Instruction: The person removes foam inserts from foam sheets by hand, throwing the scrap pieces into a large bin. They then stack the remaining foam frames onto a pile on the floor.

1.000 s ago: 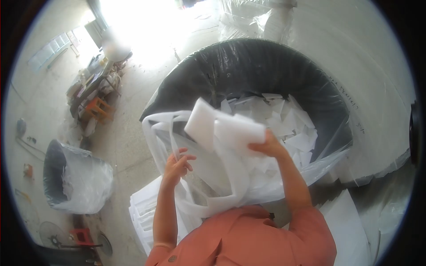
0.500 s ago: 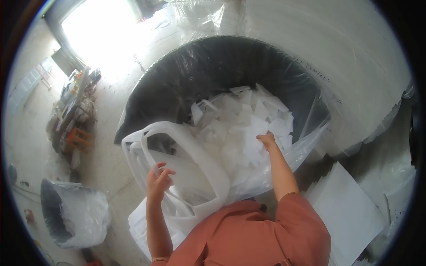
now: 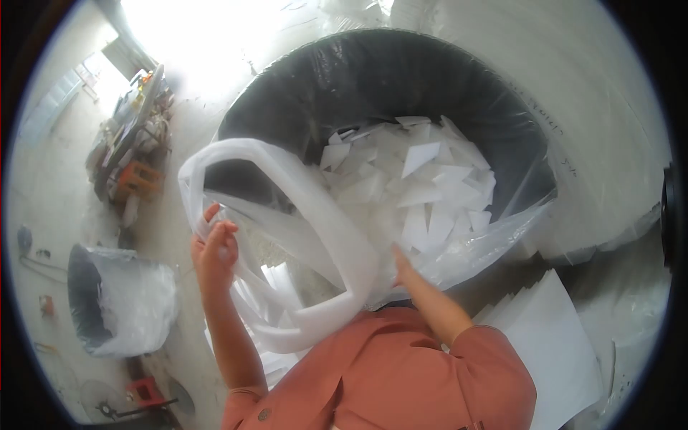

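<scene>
My left hand (image 3: 215, 259) grips the foam loop (image 3: 312, 203) at its left edge, needing steadiness; my right hand (image 3: 402, 268) (grip unclear) is beside it

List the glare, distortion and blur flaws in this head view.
Head view: the opening at the top left is blown out to white; fisheye distortion bows the big bag's rim and blacks out the corners; haze washes out the background; the white frame looks soft, with little surface detail; the lettering at right is too blurred to read.
</scene>
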Tool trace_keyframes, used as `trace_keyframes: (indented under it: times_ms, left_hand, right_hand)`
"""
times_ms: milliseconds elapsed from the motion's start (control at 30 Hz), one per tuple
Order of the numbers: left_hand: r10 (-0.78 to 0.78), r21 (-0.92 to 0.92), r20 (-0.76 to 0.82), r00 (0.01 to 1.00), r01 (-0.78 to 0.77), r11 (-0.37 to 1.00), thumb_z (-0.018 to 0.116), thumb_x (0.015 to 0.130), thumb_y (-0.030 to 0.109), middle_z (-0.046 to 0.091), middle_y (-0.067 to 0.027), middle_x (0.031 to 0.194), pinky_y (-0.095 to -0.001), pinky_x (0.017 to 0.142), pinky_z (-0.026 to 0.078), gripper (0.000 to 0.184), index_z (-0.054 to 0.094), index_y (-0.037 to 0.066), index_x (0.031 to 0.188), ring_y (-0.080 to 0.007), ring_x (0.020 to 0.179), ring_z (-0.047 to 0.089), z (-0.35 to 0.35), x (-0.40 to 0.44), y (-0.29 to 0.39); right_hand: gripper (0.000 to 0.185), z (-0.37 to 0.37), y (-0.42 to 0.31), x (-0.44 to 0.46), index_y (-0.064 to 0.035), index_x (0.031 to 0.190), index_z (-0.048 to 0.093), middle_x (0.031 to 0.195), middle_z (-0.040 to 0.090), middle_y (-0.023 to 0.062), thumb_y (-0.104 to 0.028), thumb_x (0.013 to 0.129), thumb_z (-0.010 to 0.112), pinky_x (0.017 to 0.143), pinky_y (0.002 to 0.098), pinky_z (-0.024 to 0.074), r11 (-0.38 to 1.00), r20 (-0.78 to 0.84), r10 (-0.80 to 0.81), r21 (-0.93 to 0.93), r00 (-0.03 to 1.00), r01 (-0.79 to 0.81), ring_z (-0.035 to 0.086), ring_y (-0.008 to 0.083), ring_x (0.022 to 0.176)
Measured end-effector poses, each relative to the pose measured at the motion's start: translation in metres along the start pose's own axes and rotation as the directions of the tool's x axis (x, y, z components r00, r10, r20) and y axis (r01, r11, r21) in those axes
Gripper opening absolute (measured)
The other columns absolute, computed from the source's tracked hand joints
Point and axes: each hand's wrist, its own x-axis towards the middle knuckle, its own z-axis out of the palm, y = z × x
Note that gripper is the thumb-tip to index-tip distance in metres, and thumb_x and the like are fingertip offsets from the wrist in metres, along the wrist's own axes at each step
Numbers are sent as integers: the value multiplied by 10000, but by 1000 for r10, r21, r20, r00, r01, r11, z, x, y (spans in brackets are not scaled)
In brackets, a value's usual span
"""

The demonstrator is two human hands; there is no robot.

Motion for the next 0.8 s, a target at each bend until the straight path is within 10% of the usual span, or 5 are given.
trace_keyframes:
  times_ms: [233, 333, 467, 567, 800]
  left_hand:
    - [-137, 276, -150, 979, 175, 945, 573, 933, 201, 535, -235, 1259, -306, 760, 514, 551, 382, -78, 1368, -226, 984, 605, -57, 17, 4]
    - [708, 994, -9, 706, -69, 81, 591, 937, 321, 393, -291, 1404, -439, 1049, 388, 685, 314, -93, 1407, -366, 1294, 434, -61, 14, -55]
    - [-42, 803, -143, 989, 141, 580, 654, 842, 547, 240, -335, 1496, -431, 1164, 210, 1061, 122, -139, 1453, -406, 1406, 262, -19, -18, -118]
    - [-471, 272, -223, 854, 518, 811, 747, 821, 305, 555, -195, 1224, -378, 890, 512, 708, 397, -68, 1311, -290, 1123, 569, 20, -41, -144]
    - [-511, -271, 98, 854, 517, 812, 722, 842, 141, 638, -150, 1099, -389, 864, 553, 439, 531, -46, 1189, -251, 983, 652, -10, -46, -199]
  right_hand:
    - [493, 65, 38, -17, -52, 1344, 469, 1337, 544, 108, -370, 973, 537, 1077, 420, 397, 922, 499, -240, 386, 833, 35, 511, 272, 1241]
    - [432, 69, 32, -46, -43, 1272, 518, 1286, 576, 108, -270, 924, 634, 1057, 419, 417, 874, 600, -336, 486, 726, 4, 545, 269, 1186]
    - [493, 58, 51, -58, -39, 1308, 499, 1294, 570, 102, -270, 901, 655, 1069, 424, 400, 911, 663, -330, 410, 672, 42, 536, 260, 1194]
    - [572, 49, 59, -66, -36, 1355, 458, 1309, 558, 100, -281, 883, 668, 1087, 440, 372, 928, 699, -325, 364, 637, 74, 507, 259, 1227]
    - [634, 32, 46, -106, -77, 1381, 434, 1258, 594, 121, -431, 897, 640, 1005, 487, 439, 998, 647, -2, 45, 763, -36, 554, 305, 1175]
